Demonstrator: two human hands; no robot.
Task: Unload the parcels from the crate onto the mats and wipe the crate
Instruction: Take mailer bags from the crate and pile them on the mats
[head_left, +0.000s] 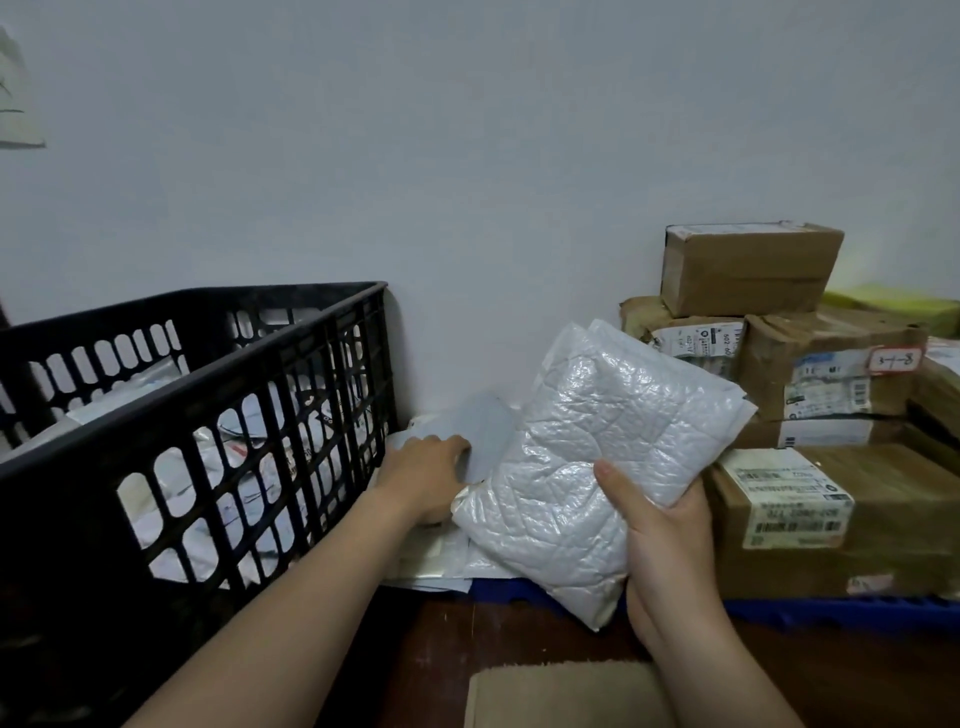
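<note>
Tilted bubble mailer (587, 441), gripped by right hand (670, 551), hangs just above blue mat (831, 613); left hand (426, 473) touches grey mailer (488, 431), grip unclear.

— Type of premises?
— Parcel storage or sorting room.
— Evidence?
— Taped cardboard boxes (748, 270) with printed shipping labels (795, 499) stacked on a blue mat (831, 613) against a bare wall (467, 156); black crate (156, 410) filled with mailing bags (124, 387).

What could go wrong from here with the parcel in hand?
The right hand holds the white bubble mailer by one lower edge; the slick film might slip. The flat mailers by the left hand lie piled at the edge of the blue mat; another on top may slide off.
</note>
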